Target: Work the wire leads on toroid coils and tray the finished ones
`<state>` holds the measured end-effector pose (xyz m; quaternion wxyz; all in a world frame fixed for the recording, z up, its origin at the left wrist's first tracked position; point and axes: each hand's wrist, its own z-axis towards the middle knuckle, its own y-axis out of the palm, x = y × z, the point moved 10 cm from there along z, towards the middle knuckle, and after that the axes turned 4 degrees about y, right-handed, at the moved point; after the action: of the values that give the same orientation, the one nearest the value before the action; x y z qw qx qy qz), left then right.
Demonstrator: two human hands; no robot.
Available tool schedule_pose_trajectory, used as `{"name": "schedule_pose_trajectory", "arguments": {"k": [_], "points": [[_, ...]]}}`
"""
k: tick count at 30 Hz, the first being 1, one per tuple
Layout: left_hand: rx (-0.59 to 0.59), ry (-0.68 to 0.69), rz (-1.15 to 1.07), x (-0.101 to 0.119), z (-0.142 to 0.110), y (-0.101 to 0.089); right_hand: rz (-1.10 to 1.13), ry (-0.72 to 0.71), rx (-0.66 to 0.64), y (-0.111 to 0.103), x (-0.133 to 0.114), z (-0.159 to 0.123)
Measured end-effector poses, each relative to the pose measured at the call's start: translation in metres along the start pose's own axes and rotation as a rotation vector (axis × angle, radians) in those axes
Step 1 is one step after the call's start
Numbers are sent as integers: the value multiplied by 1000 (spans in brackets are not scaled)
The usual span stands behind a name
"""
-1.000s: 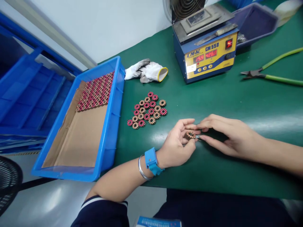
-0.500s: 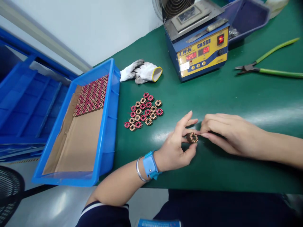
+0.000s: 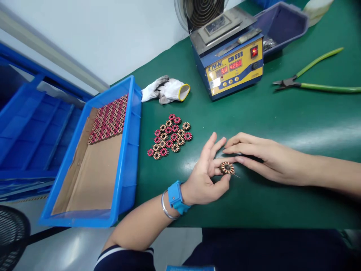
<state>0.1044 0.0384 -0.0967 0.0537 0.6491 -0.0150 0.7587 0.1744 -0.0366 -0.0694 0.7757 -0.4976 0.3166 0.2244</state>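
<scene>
Copper wire is wound round a small toroidal coil (image 3: 231,169), and thin wire ends stick out at its lower right. My left hand (image 3: 204,178) pinches this coil between thumb and fingers, its other fingers stretched out. Close by on the right is my right hand (image 3: 272,160), fingers extended and apart, its thumb by the tips of the left fingers; no wire shows clearly in it. A loose group of similar coils (image 3: 174,137), some red and some copper, lies on the green table (image 3: 254,124) to the upper left of my hands.
Left stands a blue bin (image 3: 128,165) lined with cardboard, with rows of coils inside. White gloves (image 3: 170,91) lie behind the loose coils. A blue and yellow heated unit (image 3: 235,73) with lit digits stands at the back, beside a dark tray (image 3: 290,28). Green-handled cutters (image 3: 318,86) lie right.
My right hand's fingers have opened from a pinch on the coil's wire. The coil has turned a little in my left hand, so its ring faces up more. The view has shifted slightly.
</scene>
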Motion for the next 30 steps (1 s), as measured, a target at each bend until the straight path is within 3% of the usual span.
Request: {"name": "schedule_pose_trajectory", "arguments": {"k": [4,13,19,25,27,30], "points": [[-15,3,64,1,-1,2,32,-7,-48,2,-2,1],[-15,113,311,7,-6,2,24,-73,-2,-10,-13,2],[58,58,273,4,-3,-8,91,68,134,-40,-5,4],[142,80,253,8,-3,-14,-72,16,-79,4,-10,-4],[156,85,286,9,-4,-15,-40,-18,-68,7,-15,-4],[178,107,342,12,-6,-15,146,-11,-21,-6,-21,0]]}}
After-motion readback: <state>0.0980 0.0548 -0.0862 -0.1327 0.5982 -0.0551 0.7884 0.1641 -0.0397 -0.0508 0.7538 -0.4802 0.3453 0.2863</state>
